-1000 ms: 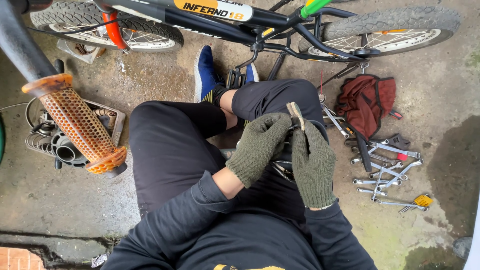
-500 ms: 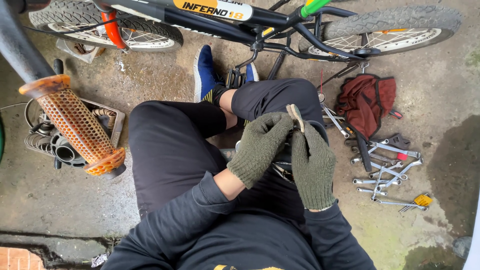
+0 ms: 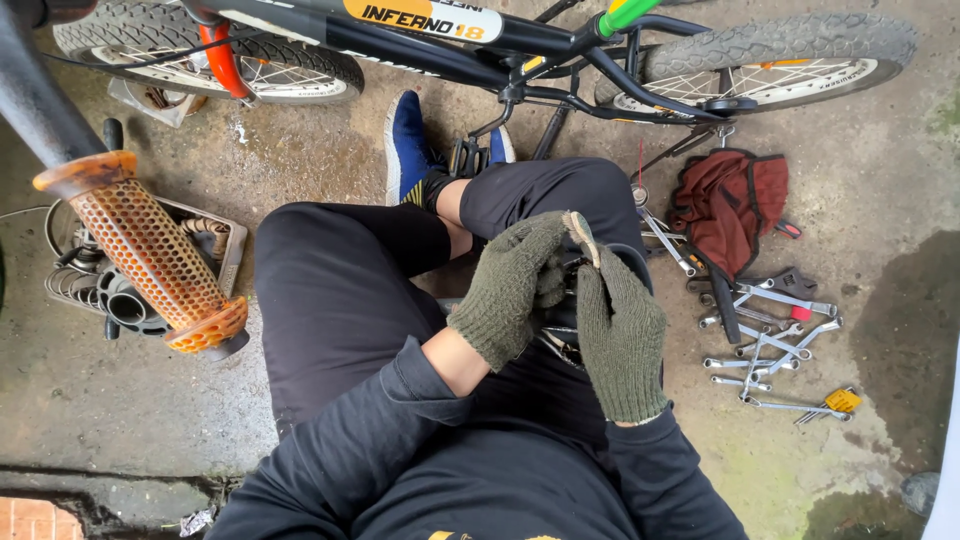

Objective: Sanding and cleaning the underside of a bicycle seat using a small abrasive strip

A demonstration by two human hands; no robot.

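A small flat tan part (image 3: 581,236) is pinched between the gloved left hand (image 3: 508,288) and right hand (image 3: 618,335), over the lap — both closed on it. It is judged light, stiff, best gripped at its edges. Right of the hands, spanners (image 3: 770,340) and a red bag (image 3: 730,205) lie on wet concrete floor (image 3: 120,400); beyond, a bicycle (image 3: 520,45).

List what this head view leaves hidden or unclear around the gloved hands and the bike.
- Small tan part pinched between left hand and right hand: mostly covered by glove fingers, kind unclear.
- Dark item in the lap: hidden beneath both hands.
- Bicycle: frame top and wheels cut off by the upper edge.
- Wrenches on the ground: too small to tell sizes.
- Orange handlebar grip: its bar leaves at the left edge.
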